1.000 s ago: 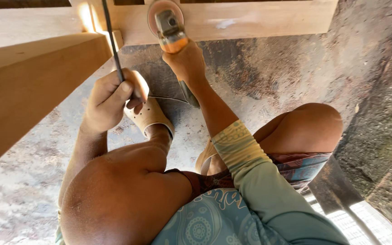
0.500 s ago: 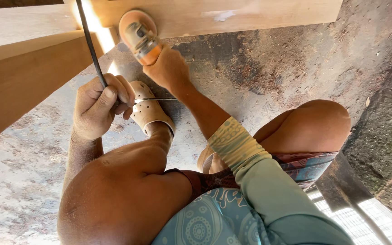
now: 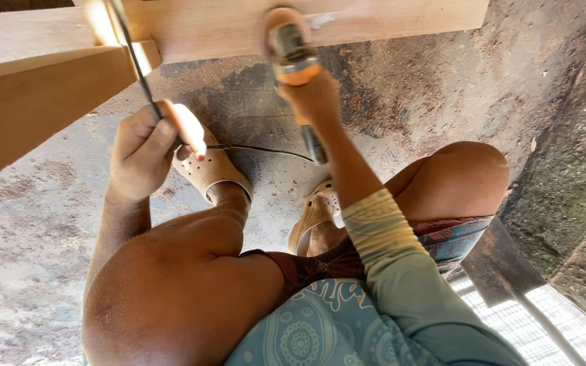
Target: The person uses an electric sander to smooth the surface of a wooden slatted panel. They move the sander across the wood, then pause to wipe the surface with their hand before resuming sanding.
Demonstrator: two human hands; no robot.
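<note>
Sander (image 3: 291,51) clamped in our right hand (image 3: 317,98), pad against the far wooden board (image 3: 388,20); left hand (image 3: 140,152) closed round its cable (image 3: 133,64). Board surface looks partly smoothed, we judge; much remains.

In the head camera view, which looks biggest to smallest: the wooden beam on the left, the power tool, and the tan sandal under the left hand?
1. Wooden beam, by far the largest.
2. and 3. Power tool and tan sandal look alike; both are partly hidden, so I won't rank them.

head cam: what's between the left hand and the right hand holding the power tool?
In the head view, bare concrete floor lies between the left hand and the right hand on the power tool; the thin dark cord crosses lower down.
</note>
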